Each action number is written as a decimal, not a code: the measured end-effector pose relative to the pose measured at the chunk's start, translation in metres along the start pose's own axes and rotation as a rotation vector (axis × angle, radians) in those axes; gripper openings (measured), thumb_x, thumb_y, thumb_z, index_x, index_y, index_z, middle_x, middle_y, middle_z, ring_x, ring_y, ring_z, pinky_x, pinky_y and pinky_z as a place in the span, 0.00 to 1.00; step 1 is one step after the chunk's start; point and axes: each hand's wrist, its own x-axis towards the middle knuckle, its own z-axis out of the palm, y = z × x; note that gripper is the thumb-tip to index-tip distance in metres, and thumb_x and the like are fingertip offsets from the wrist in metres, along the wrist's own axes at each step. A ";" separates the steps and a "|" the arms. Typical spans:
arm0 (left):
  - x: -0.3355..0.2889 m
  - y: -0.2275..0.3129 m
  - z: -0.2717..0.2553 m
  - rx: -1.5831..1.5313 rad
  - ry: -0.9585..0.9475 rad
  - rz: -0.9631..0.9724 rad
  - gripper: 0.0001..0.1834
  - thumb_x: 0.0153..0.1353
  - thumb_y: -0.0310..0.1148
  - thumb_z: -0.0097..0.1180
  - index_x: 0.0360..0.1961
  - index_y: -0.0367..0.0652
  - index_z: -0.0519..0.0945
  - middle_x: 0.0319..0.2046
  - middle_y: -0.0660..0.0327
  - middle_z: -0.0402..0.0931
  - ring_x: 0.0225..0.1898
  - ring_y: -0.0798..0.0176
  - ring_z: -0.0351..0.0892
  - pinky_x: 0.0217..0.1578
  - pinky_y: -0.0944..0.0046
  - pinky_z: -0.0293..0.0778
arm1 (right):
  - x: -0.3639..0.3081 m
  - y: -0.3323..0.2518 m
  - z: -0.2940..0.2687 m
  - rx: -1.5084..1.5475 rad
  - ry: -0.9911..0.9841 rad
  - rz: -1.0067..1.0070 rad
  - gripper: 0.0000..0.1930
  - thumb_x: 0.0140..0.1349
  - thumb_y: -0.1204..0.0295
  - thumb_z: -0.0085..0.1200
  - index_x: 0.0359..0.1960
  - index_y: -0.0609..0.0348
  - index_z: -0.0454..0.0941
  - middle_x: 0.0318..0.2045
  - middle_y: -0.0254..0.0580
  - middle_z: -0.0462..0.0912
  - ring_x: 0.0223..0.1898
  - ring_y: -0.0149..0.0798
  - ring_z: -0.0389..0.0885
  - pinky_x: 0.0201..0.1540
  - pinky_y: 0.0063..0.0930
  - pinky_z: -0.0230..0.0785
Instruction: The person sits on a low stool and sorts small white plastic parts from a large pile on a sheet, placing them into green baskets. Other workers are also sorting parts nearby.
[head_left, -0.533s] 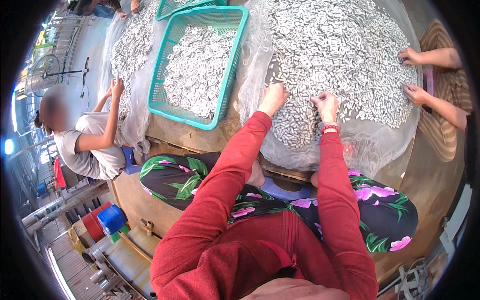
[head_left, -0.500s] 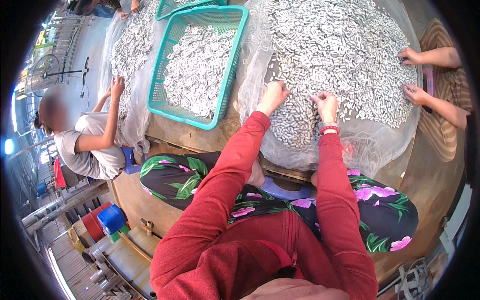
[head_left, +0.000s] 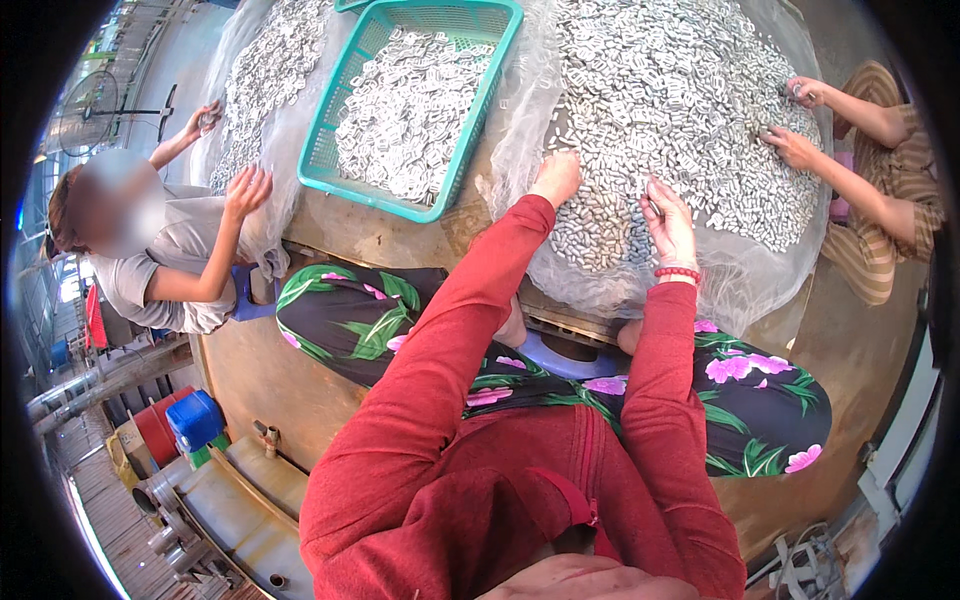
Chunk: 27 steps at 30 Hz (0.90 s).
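A wide heap of small silvery metal pieces [head_left: 680, 110] lies on a clear plastic sheet [head_left: 740, 265] before me. At the heap's near left edge, my left hand [head_left: 558, 178] is closed with its knuckles up; whatever its fingers hold is hidden. My right hand [head_left: 670, 225], a red bead bracelet at the wrist, is turned partly palm-up over the near edge. Its thumb and fingers are pinched together, and a small silvery piece seems to show at the tips. Small rounded pieces [head_left: 595, 225] lie between the two hands.
To the left stands a teal plastic basket [head_left: 440, 208] of flat silvery buckle-like pieces. A co-worker's hands [head_left: 800, 145] reach into the heap from the right. Another person [head_left: 190, 250] sits left, beside a second heap [head_left: 270, 80]. A blue stool [head_left: 565, 357] is under me.
My right hand has rolled from palm-down to partly palm-up and shifted slightly right. My left hand has curled tighter. The left co-worker's hands have moved apart; the right co-worker's have moved further into the heap.
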 end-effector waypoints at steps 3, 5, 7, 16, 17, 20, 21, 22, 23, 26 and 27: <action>-0.002 -0.016 -0.017 -0.234 -0.003 0.062 0.12 0.50 0.31 0.55 0.37 0.39 0.74 0.35 0.53 0.76 0.35 0.52 0.78 0.29 0.59 0.75 | -0.010 -0.003 0.004 0.024 -0.018 -0.029 0.10 0.55 0.80 0.54 0.38 0.64 0.71 0.32 0.44 0.78 0.30 0.34 0.77 0.32 0.19 0.71; -0.014 -0.001 -0.039 -1.184 -0.236 -0.049 0.11 0.50 0.30 0.54 0.35 0.42 0.73 0.32 0.57 0.75 0.31 0.58 0.77 0.21 0.65 0.71 | -0.009 -0.006 -0.005 -0.005 -0.074 -0.030 0.11 0.54 0.80 0.54 0.39 0.65 0.71 0.34 0.45 0.78 0.32 0.34 0.77 0.33 0.20 0.72; -0.033 0.020 -0.060 -1.786 -0.306 -0.018 0.10 0.49 0.28 0.53 0.35 0.45 0.70 0.29 0.62 0.72 0.26 0.68 0.74 0.12 0.76 0.60 | -0.010 -0.005 0.004 -0.007 -0.109 -0.033 0.14 0.54 0.80 0.53 0.43 0.67 0.70 0.35 0.45 0.78 0.34 0.35 0.77 0.33 0.21 0.72; -0.048 0.064 -0.058 -1.775 -0.293 -0.087 0.11 0.56 0.30 0.57 0.40 0.45 0.73 0.29 0.65 0.75 0.27 0.76 0.71 0.15 0.78 0.60 | -0.005 0.000 0.037 0.266 -0.270 0.110 0.13 0.56 0.80 0.52 0.44 0.65 0.71 0.32 0.41 0.78 0.28 0.33 0.76 0.27 0.18 0.69; -0.049 0.068 -0.054 -1.841 -0.192 -0.082 0.10 0.56 0.30 0.56 0.40 0.45 0.73 0.28 0.65 0.74 0.24 0.76 0.70 0.14 0.79 0.60 | -0.005 0.002 0.042 0.234 -0.221 0.101 0.12 0.56 0.79 0.53 0.43 0.64 0.71 0.32 0.41 0.78 0.28 0.32 0.76 0.27 0.17 0.69; -0.047 0.069 -0.057 -1.734 0.003 -0.014 0.08 0.57 0.29 0.55 0.38 0.43 0.74 0.25 0.65 0.73 0.18 0.77 0.68 0.13 0.79 0.60 | -0.016 0.003 0.062 0.104 -0.056 -0.004 0.08 0.54 0.78 0.56 0.36 0.63 0.74 0.30 0.40 0.78 0.26 0.31 0.75 0.27 0.17 0.68; -0.046 0.069 -0.061 -1.647 0.047 0.016 0.08 0.58 0.29 0.55 0.38 0.42 0.74 0.24 0.65 0.73 0.16 0.77 0.67 0.13 0.79 0.60 | -0.015 0.003 0.061 0.061 -0.041 -0.010 0.08 0.53 0.78 0.57 0.35 0.63 0.74 0.30 0.40 0.78 0.26 0.31 0.75 0.27 0.16 0.68; -0.044 0.071 -0.066 -1.525 0.055 0.058 0.08 0.58 0.29 0.54 0.39 0.41 0.74 0.24 0.64 0.73 0.15 0.77 0.67 0.12 0.78 0.60 | -0.015 0.001 0.059 0.018 -0.023 -0.017 0.07 0.53 0.77 0.57 0.34 0.63 0.75 0.29 0.40 0.78 0.25 0.31 0.75 0.27 0.16 0.68; -0.041 0.073 -0.073 -1.398 0.065 0.099 0.08 0.58 0.29 0.54 0.39 0.41 0.75 0.24 0.64 0.73 0.15 0.77 0.67 0.12 0.78 0.61 | -0.016 -0.002 0.058 0.032 -0.034 0.005 0.07 0.52 0.77 0.58 0.32 0.63 0.75 0.27 0.40 0.78 0.25 0.31 0.74 0.26 0.15 0.66; -0.028 0.068 -0.089 -0.966 0.128 0.342 0.10 0.58 0.30 0.54 0.40 0.40 0.77 0.25 0.65 0.73 0.17 0.76 0.69 0.16 0.74 0.66 | -0.007 -0.007 0.040 0.150 -0.132 0.080 0.08 0.52 0.77 0.58 0.33 0.64 0.75 0.27 0.40 0.77 0.25 0.31 0.74 0.26 0.15 0.66; -0.019 0.064 -0.091 -0.778 0.254 0.545 0.09 0.58 0.30 0.54 0.40 0.40 0.78 0.25 0.66 0.73 0.18 0.76 0.69 0.18 0.73 0.67 | 0.001 -0.004 0.030 0.201 -0.206 0.106 0.08 0.52 0.78 0.58 0.34 0.65 0.75 0.27 0.41 0.77 0.25 0.32 0.73 0.27 0.14 0.65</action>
